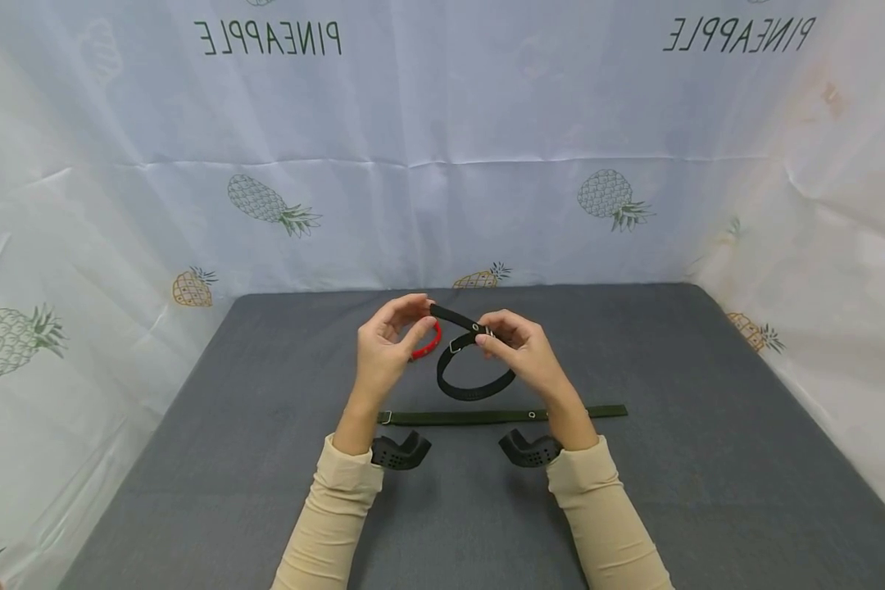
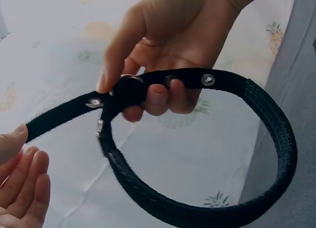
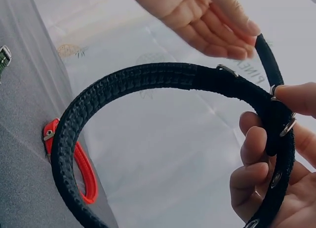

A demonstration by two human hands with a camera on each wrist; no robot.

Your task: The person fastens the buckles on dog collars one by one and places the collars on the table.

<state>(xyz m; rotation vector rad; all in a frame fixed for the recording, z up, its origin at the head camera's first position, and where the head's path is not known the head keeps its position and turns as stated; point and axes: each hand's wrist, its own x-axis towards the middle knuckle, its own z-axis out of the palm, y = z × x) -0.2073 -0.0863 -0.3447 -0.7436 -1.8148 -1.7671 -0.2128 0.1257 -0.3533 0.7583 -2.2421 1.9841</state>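
A black collar [image 1: 475,394] with metal eyelets and a buckle is held up above the table, bent into a loop. My left hand [image 1: 387,348] pinches the strap's free end between thumb and fingers. At the buckle, my right hand [image 1: 525,348] grips the collar, thumb on one side and curled fingers on the other. In the left wrist view the strap end runs out past the buckle toward my left hand [image 2: 19,183], with an eyelet [image 2: 94,102] showing near the buckle. The right wrist view shows a D-ring [image 3: 288,127] by my right fingers.
A red collar [image 3: 88,176], closed in a loop, lies on the grey table [image 1: 265,459] behind my left hand. Nearer me, a dark green collar [image 1: 472,418] is stretched out flat, partly behind my wrists. A white curtain [image 1: 442,106] printed with pineapples stands around the table's back and sides.
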